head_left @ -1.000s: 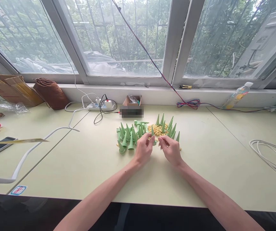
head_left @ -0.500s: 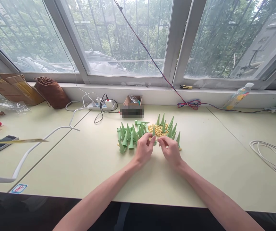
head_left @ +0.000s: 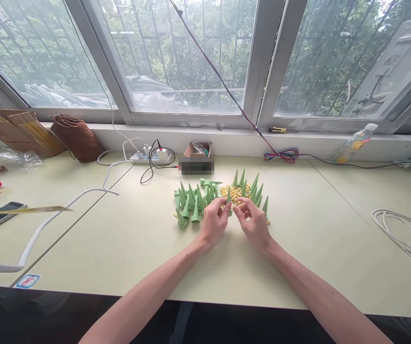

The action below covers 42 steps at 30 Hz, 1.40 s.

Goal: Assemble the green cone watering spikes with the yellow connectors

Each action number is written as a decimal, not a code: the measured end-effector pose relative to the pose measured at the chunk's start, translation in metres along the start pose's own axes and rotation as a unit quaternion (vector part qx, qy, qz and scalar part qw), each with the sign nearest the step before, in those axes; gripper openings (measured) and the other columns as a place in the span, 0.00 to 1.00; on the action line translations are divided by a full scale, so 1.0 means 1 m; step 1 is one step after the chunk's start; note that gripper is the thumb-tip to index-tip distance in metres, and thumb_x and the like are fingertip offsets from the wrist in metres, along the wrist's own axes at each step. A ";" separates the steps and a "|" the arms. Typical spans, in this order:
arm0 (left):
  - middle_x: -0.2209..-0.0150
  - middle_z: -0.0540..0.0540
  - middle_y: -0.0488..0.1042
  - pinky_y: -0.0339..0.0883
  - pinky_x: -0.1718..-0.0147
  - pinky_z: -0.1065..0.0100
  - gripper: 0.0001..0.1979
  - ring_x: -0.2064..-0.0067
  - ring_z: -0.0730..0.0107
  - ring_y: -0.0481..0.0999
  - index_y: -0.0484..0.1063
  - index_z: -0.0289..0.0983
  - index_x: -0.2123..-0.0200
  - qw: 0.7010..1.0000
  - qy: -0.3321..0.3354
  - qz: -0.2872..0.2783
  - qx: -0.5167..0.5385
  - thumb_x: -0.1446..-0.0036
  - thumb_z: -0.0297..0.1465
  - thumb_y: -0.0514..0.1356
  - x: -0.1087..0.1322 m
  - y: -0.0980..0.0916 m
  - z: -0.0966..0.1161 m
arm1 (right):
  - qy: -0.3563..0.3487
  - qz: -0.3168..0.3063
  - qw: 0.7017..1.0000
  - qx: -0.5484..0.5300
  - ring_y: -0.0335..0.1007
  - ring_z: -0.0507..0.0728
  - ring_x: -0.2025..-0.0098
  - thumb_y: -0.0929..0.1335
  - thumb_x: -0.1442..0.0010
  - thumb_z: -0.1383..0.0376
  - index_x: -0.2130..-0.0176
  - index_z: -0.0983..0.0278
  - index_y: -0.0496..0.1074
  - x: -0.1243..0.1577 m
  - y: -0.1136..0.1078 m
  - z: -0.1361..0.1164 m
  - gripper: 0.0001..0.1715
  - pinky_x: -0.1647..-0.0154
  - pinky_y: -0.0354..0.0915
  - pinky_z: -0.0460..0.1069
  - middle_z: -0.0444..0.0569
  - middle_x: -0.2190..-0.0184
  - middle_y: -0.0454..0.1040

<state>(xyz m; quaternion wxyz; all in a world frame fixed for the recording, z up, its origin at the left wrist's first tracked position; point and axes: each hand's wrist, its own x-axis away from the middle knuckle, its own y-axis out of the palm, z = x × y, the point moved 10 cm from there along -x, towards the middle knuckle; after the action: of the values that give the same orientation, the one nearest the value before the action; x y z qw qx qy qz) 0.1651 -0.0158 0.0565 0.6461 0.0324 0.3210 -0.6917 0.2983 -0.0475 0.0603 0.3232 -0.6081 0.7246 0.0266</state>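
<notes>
My left hand (head_left: 215, 220) pinches a green plastic cone-shaped spike (head_left: 228, 195) by its lower part, and the cone's tip points up. Close by on the right, my right hand (head_left: 252, 220) has its thumb and index fingertips slightly apart near the cone's base. Nothing clear shows between those fingertips. Several more green cones (head_left: 195, 212) stand or lie in a cluster to the left of my hands. Other upright green cones (head_left: 265, 206) stand on the right side. Behind my hands lies a pile of small yellow pieces (head_left: 232, 192), too small to name.
A small open box (head_left: 198, 149) stands at the back beside a power strip (head_left: 141, 157) with plugs and cables. A phone (head_left: 1, 217) lies at the left, near a white cable (head_left: 65, 210). A bottle (head_left: 355, 143) leans at the back right, and a coiled white cable (head_left: 402, 234) lies at the right.
The thumb and index finger of my right hand have moved apart from a pinch. My left hand stays in place on the green cone.
</notes>
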 end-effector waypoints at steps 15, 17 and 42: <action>0.68 0.49 0.71 0.58 0.79 0.73 0.11 0.79 0.79 0.64 0.68 0.37 0.64 1.000 -0.010 0.003 0.010 0.35 0.39 0.55 0.000 -0.003 0.000 | -0.057 -0.022 0.997 0.047 0.70 0.57 0.65 0.62 0.30 0.61 0.57 0.63 0.74 -0.001 0.005 -0.005 0.13 0.65 0.66 0.51 0.51 0.66 0.75; 0.68 0.49 0.71 0.59 0.79 0.73 0.11 0.79 0.79 0.64 0.68 0.37 0.64 1.000 -0.009 0.001 0.011 0.35 0.39 0.54 0.000 -0.002 0.000 | -0.054 -0.025 0.997 0.048 0.70 0.56 0.67 0.61 0.30 0.60 0.61 0.63 0.74 -0.001 0.005 -0.004 0.15 0.66 0.65 0.50 0.49 0.68 0.75; 0.68 0.49 0.71 0.60 0.79 0.72 0.13 0.78 0.77 0.66 0.70 0.37 0.63 1.000 -0.004 -0.008 0.013 0.35 0.40 0.54 0.000 -0.001 0.003 | -0.012 -0.030 0.999 0.018 0.65 0.53 0.73 0.60 0.30 0.59 0.66 0.62 0.68 0.000 0.005 -0.001 0.15 0.71 0.63 0.48 0.46 0.74 0.69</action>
<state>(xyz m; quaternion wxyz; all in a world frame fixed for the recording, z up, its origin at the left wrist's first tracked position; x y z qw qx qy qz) 0.1652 -0.0177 0.0595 0.6413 0.0357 0.3098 -0.7010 0.2932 -0.0464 0.0590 0.3438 -0.6231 0.7024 0.0114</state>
